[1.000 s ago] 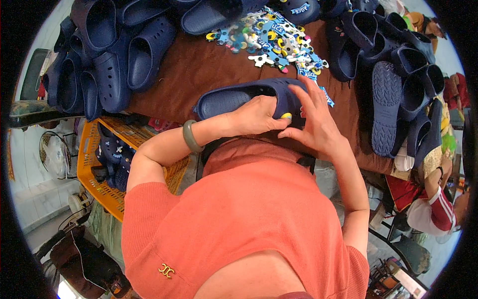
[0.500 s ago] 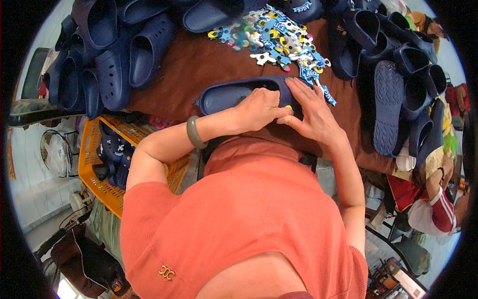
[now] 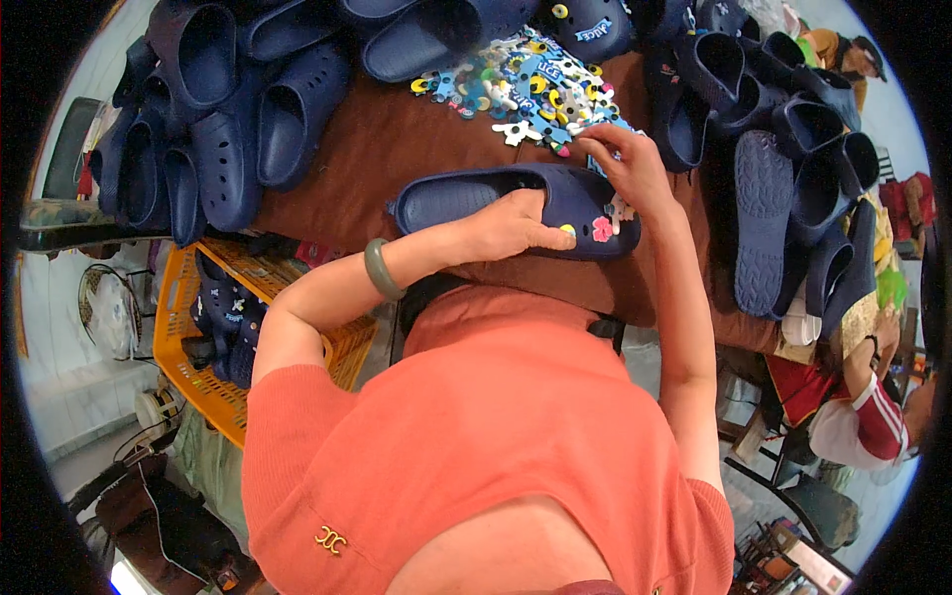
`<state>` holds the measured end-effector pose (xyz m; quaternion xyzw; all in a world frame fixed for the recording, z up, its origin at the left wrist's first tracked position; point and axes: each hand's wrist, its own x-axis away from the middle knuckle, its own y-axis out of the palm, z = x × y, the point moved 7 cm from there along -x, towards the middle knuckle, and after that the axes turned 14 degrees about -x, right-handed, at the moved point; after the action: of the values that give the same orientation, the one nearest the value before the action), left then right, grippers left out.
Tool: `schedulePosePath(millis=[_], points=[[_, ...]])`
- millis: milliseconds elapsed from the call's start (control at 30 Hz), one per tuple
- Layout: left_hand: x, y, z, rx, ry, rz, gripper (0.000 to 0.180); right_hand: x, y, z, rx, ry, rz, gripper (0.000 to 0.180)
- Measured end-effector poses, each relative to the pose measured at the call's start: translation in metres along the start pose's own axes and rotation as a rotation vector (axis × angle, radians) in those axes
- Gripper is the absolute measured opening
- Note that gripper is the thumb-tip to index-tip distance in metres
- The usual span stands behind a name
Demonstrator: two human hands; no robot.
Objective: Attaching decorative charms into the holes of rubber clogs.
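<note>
A navy clog [image 3: 451, 193] lies sideways in front of me, its heel to the left and its toe to the right. My left hand [image 3: 511, 223] grips it, fingers inside the opening and thumb on the upper. On the toe part sit a pink flower charm [image 3: 602, 229], a small yellow charm [image 3: 567, 231] and a white figure charm, partly covered by my right wrist. My right hand [image 3: 627, 164] hovers at the near edge of a heap of colourful shoe charms [image 3: 540, 84]. Its thumb and forefinger look slightly apart, with nothing visible between them.
Navy clogs [image 3: 223, 149] stand piled on the left of the brown tablecloth [image 3: 347, 129]. More clogs [image 3: 764, 218] crowd the right side, one showing its sole. An orange crate [image 3: 203, 392] with decorated clogs stands at lower left. Another person's arm [image 3: 863, 367] shows at the far right.
My right hand has left the clog's toe and moved up to the charm heap, uncovering the pink flower and white charm. My left hand stays on the clog, its thumb now along the upper.
</note>
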<state>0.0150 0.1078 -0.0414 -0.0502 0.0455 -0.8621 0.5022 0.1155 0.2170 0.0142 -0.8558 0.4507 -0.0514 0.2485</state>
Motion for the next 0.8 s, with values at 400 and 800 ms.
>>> schedulePosePath(millis=[400, 800], points=[[-0.005, 0.000, -0.019, 0.838, -0.308, 0.109, 0.038, -0.021, 0.034, 0.036, 0.600, -0.417, -0.152, 0.013], [-0.014, 0.005, -0.042, 0.861, -0.417, 0.092, 0.030, -0.020, 0.041, 0.024, 0.661, -0.398, -0.217, 0.015]])
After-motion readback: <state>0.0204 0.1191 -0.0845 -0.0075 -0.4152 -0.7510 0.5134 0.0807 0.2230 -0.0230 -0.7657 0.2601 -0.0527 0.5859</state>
